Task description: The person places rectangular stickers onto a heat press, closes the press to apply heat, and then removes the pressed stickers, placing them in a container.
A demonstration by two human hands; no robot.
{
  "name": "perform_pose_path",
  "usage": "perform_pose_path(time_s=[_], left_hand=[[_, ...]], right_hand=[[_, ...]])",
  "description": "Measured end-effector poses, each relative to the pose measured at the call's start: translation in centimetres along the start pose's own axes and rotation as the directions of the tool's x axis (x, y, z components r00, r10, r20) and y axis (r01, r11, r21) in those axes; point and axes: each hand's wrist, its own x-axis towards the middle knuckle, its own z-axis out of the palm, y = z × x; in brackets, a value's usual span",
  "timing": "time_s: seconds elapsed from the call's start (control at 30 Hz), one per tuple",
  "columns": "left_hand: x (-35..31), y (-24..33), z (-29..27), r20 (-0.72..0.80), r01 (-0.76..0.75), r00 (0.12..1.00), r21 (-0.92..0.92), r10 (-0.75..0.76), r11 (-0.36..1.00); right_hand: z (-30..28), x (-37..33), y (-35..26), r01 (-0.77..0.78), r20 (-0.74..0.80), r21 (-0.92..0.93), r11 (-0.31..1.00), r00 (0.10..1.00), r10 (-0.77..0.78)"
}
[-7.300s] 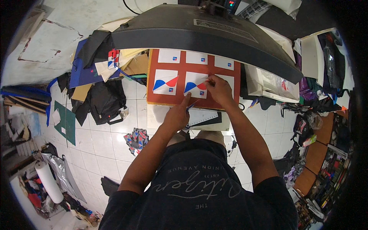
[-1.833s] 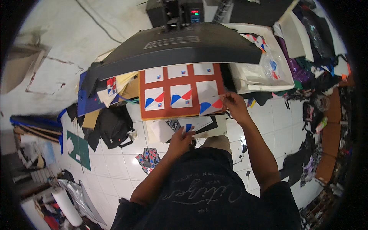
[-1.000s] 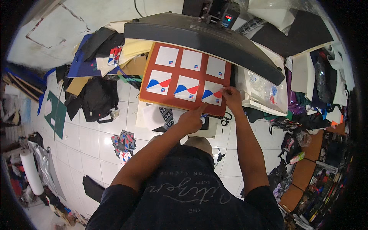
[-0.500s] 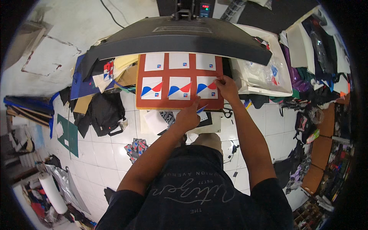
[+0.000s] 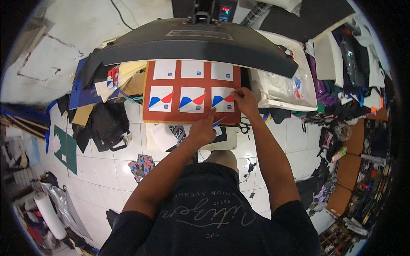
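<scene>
The big dark upper plate of the heat press [image 5: 192,42] hangs raised over everything in front of me, with its control box [image 5: 224,13] at the top edge. Under it lies the red-brown lower pad [image 5: 190,119], and on that pad sit six white sheets in two rows of three. The far row [image 5: 192,69] carries only small marks; the near row shows blue-and-red shapes on each sheet.

To the right of the press stands a white open box [image 5: 284,87] holding clear plastic bags, with a blue-and-red piece showing through one of them. To the left is a heap of blue, yellow and black cut-offs [image 5: 102,85], and a black bag [image 5: 106,123] slumps on the white floor tiles [image 5: 106,170].

My right hand [image 5: 245,100] rests on the near-right sheet [image 5: 223,99], fingers pinching its right edge. My left hand [image 5: 203,130] is just below the pad's front edge, forefinger stretched out and touching that same sheet's lower left corner, the other fingers curled in. The two hands are near each other but apart. A pair of scissors [image 5: 244,127] lies just under my right wrist.
</scene>
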Motion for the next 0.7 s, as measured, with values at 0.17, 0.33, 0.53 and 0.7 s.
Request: perform_pose_path(time_s=[0.17, 0.33, 0.53, 0.7], left_hand=[[1.1, -1.9, 1.9, -0.105, -0.083, 0.991, 0.036, 0.086, 0.996], [0.6, -2.2, 2.1, -0.133, -0.087, 0.987, 0.022, 0.089, 0.996], [0.5, -1.2, 1.2, -0.089, -0.066, 0.994, 0.048, 0.07, 0.997], [1.0, -0.8, 1.1, -0.06, -0.054, 0.997, 0.045, 0.057, 0.998]], right_hand=[[-0.1, 0.0, -0.2, 0.039, 0.029, 0.003, 0.999, 0.999, -0.039], [0.4, -0.1, -0.4, 0.102, -0.002, -0.005, 0.995, 0.995, -0.102], [0.5, -0.1, 0.5, 0.023, -0.031, 0.027, 0.999, 0.999, -0.022], [0.4, -0.3, 1.1, 0.024, -0.039, 0.047, 0.999, 0.999, -0.022]])
